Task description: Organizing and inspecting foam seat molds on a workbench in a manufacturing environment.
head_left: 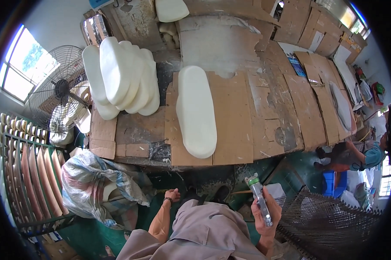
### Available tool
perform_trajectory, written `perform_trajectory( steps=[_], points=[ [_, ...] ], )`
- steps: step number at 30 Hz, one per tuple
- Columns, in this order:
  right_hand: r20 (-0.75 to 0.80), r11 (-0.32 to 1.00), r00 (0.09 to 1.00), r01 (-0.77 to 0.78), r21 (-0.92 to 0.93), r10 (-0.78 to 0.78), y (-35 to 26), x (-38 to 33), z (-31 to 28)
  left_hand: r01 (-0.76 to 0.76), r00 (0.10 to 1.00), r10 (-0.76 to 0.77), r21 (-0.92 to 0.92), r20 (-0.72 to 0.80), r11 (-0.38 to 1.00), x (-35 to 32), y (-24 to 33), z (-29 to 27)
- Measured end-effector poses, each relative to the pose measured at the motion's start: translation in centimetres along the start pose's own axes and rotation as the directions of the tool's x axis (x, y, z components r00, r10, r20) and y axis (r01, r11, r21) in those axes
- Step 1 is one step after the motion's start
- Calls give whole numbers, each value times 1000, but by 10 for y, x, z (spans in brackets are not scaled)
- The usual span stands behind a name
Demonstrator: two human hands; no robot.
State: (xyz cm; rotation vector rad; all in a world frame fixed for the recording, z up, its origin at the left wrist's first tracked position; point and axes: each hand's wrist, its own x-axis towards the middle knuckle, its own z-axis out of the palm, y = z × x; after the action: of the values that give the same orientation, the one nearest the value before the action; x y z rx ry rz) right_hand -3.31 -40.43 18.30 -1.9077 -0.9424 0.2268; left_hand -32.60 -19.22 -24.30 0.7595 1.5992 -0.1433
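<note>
A long cream foam-like piece [196, 112] with rounded ends lies lengthwise on the cardboard-covered table in front of me. Raised off the table's near right side, my right hand [267, 210] is wrapped round a clear, tube-shaped tool [260, 198] with a green collar at its upper end; its exact kind I cannot make out. My left hand [173, 195] hangs low beside my body, short of the table's near edge, with its fingers curled and nothing visible in them. Neither hand touches the foam piece.
Several similar cream pieces [128, 78] lean in a pile at the table's left. Beyond them is a large fan [62, 89]. A woven sack [102, 186] and a rack of curved boards [35, 182] stand at left. Dark metal mesh [334, 221] lies lower right; another person [356, 154] sits far right.
</note>
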Motion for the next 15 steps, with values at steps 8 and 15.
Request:
perform_trajectory(
  steps=[8, 15],
  points=[
    [70, 999, 997, -37, 35, 34, 10, -22, -25, 14, 999, -15, 23, 28, 1000, -4, -21, 11],
    [124, 998, 992, -36, 52, 29, 23, -41, -41, -5, 1000, 4, 50, 21, 999, -15, -30, 18]
  ],
)
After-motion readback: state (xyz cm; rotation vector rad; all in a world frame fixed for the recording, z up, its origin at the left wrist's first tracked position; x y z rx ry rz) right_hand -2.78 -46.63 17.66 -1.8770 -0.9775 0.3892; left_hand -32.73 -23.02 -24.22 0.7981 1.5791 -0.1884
